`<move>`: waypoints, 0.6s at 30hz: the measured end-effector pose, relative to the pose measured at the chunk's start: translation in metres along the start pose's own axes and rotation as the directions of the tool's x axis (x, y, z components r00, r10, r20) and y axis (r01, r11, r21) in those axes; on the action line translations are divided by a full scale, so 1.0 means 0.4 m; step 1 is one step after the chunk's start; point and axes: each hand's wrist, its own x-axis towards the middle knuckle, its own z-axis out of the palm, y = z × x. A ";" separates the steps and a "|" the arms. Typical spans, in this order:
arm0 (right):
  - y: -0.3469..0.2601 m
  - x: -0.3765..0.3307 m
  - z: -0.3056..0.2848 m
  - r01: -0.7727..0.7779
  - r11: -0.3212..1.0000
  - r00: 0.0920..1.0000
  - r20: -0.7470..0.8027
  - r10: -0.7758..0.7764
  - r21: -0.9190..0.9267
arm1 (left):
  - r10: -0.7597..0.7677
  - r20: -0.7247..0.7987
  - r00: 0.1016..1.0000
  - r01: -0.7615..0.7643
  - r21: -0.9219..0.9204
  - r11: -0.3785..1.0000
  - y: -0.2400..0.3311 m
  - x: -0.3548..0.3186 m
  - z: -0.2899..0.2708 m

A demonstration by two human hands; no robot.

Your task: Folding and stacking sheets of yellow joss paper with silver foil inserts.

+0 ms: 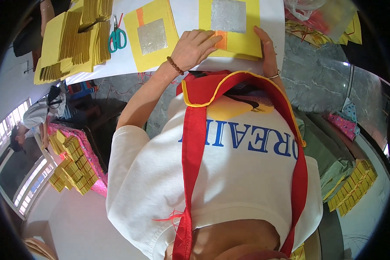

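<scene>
A stack of yellow joss paper (246, 47) lies on the white table in front of me, its top sheet bearing a silver square (228, 16) and an orange strip. My left hand (198, 47), beaded bracelet at its wrist, rests on the stack's near left part, fingers stretched over the orange strip. Along the right edge of the stack stands my right hand (268, 48), fingers extended and touching the paper's side. To the left lies a second, tilted yellow sheet (141, 55) with a silver square and orange strip; neither hand touches it.
Green-handled scissors (117, 40) lie beside tall bundles of folded yellow paper (67, 39) at the table's left. Plastic bags and more yellow paper (351, 32) are at the right. Another person (52, 106) stands by a pink-covered surface holding yellow bundles (76, 162).
</scene>
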 end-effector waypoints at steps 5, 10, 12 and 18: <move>-0.035 0.008 0.014 0.081 0.985 0.996 -0.020 -0.085 -0.152 | 0.036 -0.008 0.999 -0.036 0.047 0.998 0.008 -0.013 0.014; -0.022 0.010 0.007 0.090 0.985 0.994 -0.042 -0.097 -0.147 | 0.010 -0.035 0.999 -0.008 0.043 0.999 0.022 -0.008 0.011; -0.020 0.008 -0.003 0.075 0.997 0.995 0.070 -0.074 -0.004 | -0.020 -0.010 1.000 0.020 -0.019 1.000 0.027 -0.009 0.005; -0.020 0.013 -0.022 0.002 1.000 0.996 0.090 -0.001 -0.009 | -0.205 0.035 0.978 0.199 -0.428 0.882 -0.001 0.012 0.000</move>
